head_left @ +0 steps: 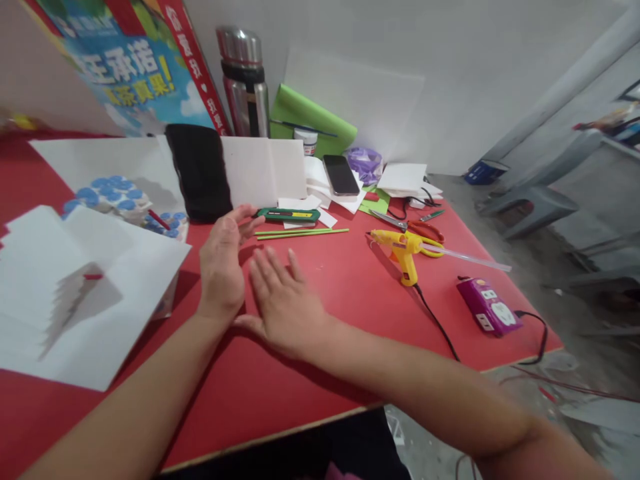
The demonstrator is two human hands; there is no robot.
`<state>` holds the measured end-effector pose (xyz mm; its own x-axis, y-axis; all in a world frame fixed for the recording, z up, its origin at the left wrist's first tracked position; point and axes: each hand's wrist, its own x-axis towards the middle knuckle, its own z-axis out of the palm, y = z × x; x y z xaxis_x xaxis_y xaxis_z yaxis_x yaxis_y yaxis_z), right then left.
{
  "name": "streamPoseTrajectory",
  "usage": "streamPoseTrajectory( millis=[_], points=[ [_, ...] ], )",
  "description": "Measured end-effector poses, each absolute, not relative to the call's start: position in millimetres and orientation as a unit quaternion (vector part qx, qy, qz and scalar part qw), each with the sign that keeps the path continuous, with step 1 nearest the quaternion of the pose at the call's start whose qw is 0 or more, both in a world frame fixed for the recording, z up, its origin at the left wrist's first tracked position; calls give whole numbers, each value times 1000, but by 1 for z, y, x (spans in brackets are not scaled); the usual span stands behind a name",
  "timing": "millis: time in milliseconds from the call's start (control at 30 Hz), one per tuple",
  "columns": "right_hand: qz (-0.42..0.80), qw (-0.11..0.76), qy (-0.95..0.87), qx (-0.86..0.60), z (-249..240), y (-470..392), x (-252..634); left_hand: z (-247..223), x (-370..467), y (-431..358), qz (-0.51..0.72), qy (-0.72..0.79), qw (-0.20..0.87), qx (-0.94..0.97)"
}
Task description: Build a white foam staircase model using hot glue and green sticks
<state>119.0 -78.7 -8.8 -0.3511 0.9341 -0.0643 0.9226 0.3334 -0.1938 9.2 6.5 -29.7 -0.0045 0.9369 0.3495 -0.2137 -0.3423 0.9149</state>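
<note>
The right hand (286, 301) is palm down at the red table (355, 283), fingers slightly spread, holding nothing visible; beside it the left hand (223, 267) stands edgewise, loosely curved and unclosed. Just past these 2 hands, thin green sticks (305, 234) run left to right, with the utility knife (290, 215) roughly parallel behind, its left end nearest the left fingertips, contact unclear.

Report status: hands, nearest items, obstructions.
Left hand, right hand open, seemingly empty, at red tabletop. Slim green utility knife by left hand, contact unclear. Thin green sticks ahead. Yellow plastic glue gun off right, clear of both.
</note>
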Motion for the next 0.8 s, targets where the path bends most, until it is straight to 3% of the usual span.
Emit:
streamPoseTrajectory(
  millis=[133,300,467,567,800],
  points=[
    [105,8,-846,-523,-13,-64,116,-31,7,13,644,340,448,518],
    [84,8,-777,-624,-14,-70,136,-29,9,8,605,367,446,549],
    [126,116,-783,-599,-18,-91,194,-28,12,0,569,385,478,547],
    [128,121,-749,-639,-31,-88,228,-33,19,-2,552,396,510,528],
    [147,99,-840,-512,-44,-49,221,-43,27,2,523,413,559,493]
  ],
)
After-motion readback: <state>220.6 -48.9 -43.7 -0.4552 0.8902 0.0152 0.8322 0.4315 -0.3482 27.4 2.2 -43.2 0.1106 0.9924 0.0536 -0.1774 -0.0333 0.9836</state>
